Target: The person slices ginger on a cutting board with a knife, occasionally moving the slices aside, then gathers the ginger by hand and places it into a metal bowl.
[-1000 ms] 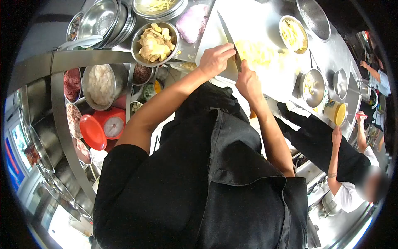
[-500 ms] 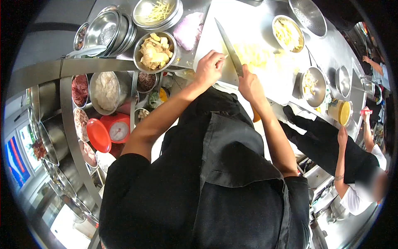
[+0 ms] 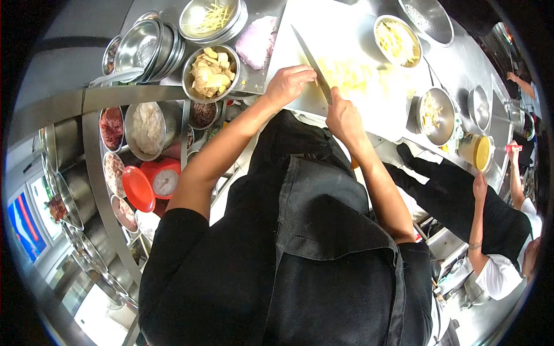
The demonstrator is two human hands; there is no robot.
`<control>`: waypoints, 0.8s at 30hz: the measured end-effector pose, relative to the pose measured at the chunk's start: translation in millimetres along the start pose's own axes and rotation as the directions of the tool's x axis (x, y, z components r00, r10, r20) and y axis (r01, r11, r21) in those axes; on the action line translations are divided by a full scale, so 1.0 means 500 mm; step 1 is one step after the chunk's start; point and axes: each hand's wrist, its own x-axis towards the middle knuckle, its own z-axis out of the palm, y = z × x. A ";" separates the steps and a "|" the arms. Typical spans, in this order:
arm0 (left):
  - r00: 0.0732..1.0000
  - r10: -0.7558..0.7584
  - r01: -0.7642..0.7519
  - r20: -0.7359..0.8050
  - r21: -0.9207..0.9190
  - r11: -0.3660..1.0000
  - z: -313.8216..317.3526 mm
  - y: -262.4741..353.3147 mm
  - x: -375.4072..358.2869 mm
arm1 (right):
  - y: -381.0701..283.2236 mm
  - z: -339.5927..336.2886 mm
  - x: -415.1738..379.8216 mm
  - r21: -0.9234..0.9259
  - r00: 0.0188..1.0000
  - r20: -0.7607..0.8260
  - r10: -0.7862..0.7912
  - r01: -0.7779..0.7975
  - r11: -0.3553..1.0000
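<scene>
My right hand (image 3: 344,116) is wrapped round the handle of a long knife (image 3: 311,60), whose blade points up and left over the white cutting board (image 3: 360,17). Just left of the blade, my left hand (image 3: 290,83) has its fingers pressed together at the board's edge; what they hold, if anything, is too small to tell. Pale yellow cut pieces (image 3: 346,75) lie spread on the board right of the knife, washed out by glare. A steel bowl of peeled chunks (image 3: 212,72) stands left of my left hand, near a purplish bag (image 3: 257,41).
Bowls of yellow strips stand at the top left (image 3: 213,17) and on the board's right (image 3: 397,41). Another bowl (image 3: 437,117) stands beyond the board. A red scale (image 3: 164,180) is at the left. A co-worker (image 3: 499,230) stands at the right.
My left hand has shifted slightly left and its fingers now extend toward the blade. The knife and my right hand have moved slightly left. The view has shifted a little.
</scene>
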 end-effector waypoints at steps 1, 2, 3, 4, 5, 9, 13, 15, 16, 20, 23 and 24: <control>1.000 0.011 -0.011 0.001 -0.003 1.000 0.000 -0.002 0.000 | -0.002 -0.001 -0.001 0.007 1.000 -0.004 -0.006 0.006 1.000; 1.000 0.021 -0.021 0.003 -0.005 1.000 -0.001 -0.004 0.000 | -0.005 -0.002 -0.002 0.009 1.000 -0.002 -0.003 0.003 1.000; 1.000 0.020 -0.020 0.005 -0.007 1.000 0.001 -0.009 0.000 | -0.009 -0.004 -0.004 -0.003 1.000 -0.001 0.001 -0.001 1.000; 0.998 0.055 -0.055 -0.023 -0.001 0.998 0.004 -0.014 -0.001 | -0.010 -0.007 -0.007 -0.016 1.000 0.000 0.006 -0.006 1.000; 0.995 0.090 -0.090 -0.052 0.005 0.996 0.009 -0.018 -0.004 | -0.009 -0.008 -0.010 -0.017 1.000 0.002 0.012 -0.012 1.000; 0.994 0.106 -0.105 -0.032 0.018 0.994 0.005 -0.013 0.001 | -0.009 -0.016 -0.023 -0.041 1.000 0.001 0.006 -0.006 0.999; 0.992 0.125 -0.124 -0.004 0.114 0.986 0.006 -0.009 0.002 | -0.012 -0.038 -0.049 -0.057 1.000 0.001 -0.004 0.004 0.998; 0.992 0.127 -0.125 -0.005 0.127 0.984 0.011 -0.013 0.001 | -0.015 -0.050 -0.058 -0.075 0.999 0.035 0.016 -0.013 0.997; 0.990 0.138 -0.135 -0.017 0.126 0.983 0.011 -0.013 0.001 | -0.016 -0.054 -0.061 -0.090 0.997 0.067 0.033 -0.027 0.996; 0.990 0.141 -0.139 -0.009 0.131 0.982 0.009 -0.011 0.001 | -0.017 -0.052 -0.061 -0.103 0.994 0.095 0.050 -0.040 0.994; 0.984 0.176 -0.170 -0.037 0.129 0.977 0.012 -0.016 -0.001 | -0.014 -0.022 -0.037 -0.047 1.000 0.022 0.018 -0.017 0.999; 0.984 0.176 -0.170 -0.036 0.127 0.977 0.013 -0.018 -0.001 | -0.015 -0.014 -0.024 -0.034 1.000 0.004 0.011 -0.011 0.999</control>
